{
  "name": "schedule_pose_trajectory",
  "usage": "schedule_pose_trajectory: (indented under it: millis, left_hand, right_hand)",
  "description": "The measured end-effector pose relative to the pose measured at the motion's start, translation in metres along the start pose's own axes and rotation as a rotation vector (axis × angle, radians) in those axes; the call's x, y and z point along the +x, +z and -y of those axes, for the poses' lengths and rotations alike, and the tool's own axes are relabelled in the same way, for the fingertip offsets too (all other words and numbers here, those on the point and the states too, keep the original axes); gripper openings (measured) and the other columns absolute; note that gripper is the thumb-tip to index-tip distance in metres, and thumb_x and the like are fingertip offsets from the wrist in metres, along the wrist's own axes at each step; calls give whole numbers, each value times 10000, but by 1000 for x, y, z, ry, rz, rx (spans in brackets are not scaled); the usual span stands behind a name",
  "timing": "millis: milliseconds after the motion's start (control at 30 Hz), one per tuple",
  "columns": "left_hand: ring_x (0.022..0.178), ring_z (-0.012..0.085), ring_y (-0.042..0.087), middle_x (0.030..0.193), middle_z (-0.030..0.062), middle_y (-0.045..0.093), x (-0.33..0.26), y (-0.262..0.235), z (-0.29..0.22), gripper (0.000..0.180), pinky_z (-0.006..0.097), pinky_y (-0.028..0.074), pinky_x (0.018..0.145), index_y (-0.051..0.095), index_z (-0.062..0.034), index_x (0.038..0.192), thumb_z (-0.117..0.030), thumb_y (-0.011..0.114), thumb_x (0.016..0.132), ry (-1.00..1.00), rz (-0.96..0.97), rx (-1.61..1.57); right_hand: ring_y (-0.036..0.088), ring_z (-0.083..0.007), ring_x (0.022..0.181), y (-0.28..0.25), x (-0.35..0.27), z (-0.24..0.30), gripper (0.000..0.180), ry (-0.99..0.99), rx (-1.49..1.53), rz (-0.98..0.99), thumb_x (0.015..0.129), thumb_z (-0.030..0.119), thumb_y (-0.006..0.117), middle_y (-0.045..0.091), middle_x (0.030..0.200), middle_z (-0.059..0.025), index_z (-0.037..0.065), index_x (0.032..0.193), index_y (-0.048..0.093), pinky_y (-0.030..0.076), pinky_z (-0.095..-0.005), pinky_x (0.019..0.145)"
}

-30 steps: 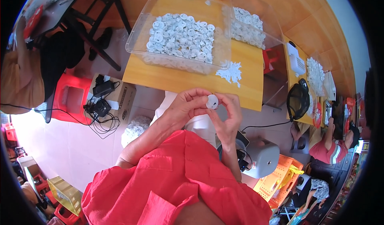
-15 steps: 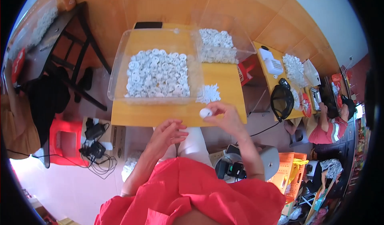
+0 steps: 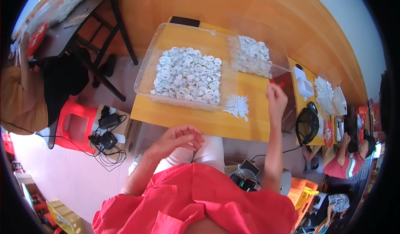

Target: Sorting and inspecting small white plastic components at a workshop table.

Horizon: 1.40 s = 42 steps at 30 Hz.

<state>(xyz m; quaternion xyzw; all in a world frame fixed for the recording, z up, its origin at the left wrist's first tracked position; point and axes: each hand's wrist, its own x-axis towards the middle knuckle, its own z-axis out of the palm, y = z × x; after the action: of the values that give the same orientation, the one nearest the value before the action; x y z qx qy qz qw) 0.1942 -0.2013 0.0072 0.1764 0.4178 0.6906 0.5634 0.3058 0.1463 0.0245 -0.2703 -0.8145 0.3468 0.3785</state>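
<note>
My left hand point(image 3: 177, 141) hovers over my lap near the table's front edge, with its fingers loosely curled, a little apart and nothing in them. My right hand point(image 3: 276, 100) is raised at the table's right side, just in front of the smaller clear box point(image 3: 277, 67) with white round pieces in it. Its fingers are closed; what they hold, if anything, is hidden. A large clear bin point(image 3: 143, 73) holds many white round plastic pieces point(image 3: 187, 73). Between the bin and my right hand lies a pile of small white slender parts point(image 3: 238, 108).
The yellow table point(image 3: 166, 116) has a black flat object point(image 3: 184, 21) at its far edge. A red stool point(image 3: 77, 125) and a box with black adapters and cables point(image 3: 109, 130) stand at left. Other people sit at left and far right. An orange crate point(image 3: 298, 192) is at lower right.
My right hand has moved right and away from me, toward the smaller box; the white round piece in it no longer shows. My view has turned, shifting the table rightward.
</note>
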Motion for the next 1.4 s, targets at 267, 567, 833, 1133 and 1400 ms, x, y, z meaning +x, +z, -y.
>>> schedule_pose_trajectory:
  millis: [267, 567, 833, 1133, 1400]
  left_hand:
    - [793, 162, 623, 923, 78, 618, 34, -17, -111, 229, 276, 511, 679, 561, -12, 1043, -148, 537, 860, 116, -4, 529]
    - [835, 239, 615, 846, 121, 634, 194, -96, -90, 248, 337, 487, 713, 619, -37, 817, -230, 703, 684, 80, -90, 1866]
    - [795, 257, 620, 774, 95, 644, 214, -83, -70, 187, 362, 497, 695, 634, -86, 721, -162, 710, 569, 8, 71, 1896]
    - [786, 263, 606, 823, 144, 611, 196, -80, -96, 227, 316, 479, 694, 592, -28, 774, -103, 684, 579, 229, -70, 1630]
    - [853, 128, 577, 900, 69, 596, 102, -22, -123, 277, 243, 457, 733, 506, -67, 906, -8, 672, 693, 240, -37, 586]
  right_hand:
    - [436, -56, 538, 22, -127, -88, 198, 334, 232, -203, 873, 174, 541, 511, 629, -11, -6, 923, 607, 350, -219, 466]
    - [510, -106, 588, 32, -141, -71, 191, 340, 30, -276, 889, 141, 503, 585, 715, -59, -10, 967, 590, 425, -250, 536]
    - [562, -182, 638, 35, -139, -69, 173, 252, -55, -358, 877, 116, 504, 611, 761, -128, -21, 940, 590, 452, -295, 587]
    - [506, -188, 616, 29, -144, -62, 136, 102, -79, -246, 795, 50, 588, 522, 754, -85, -9, 917, 602, 414, -291, 543]
    - [464, -302, 883, 28, -159, -44, 244, -67, -331, -63, 743, 54, 613, 486, 921, -128, 12, 983, 605, 386, -375, 789]
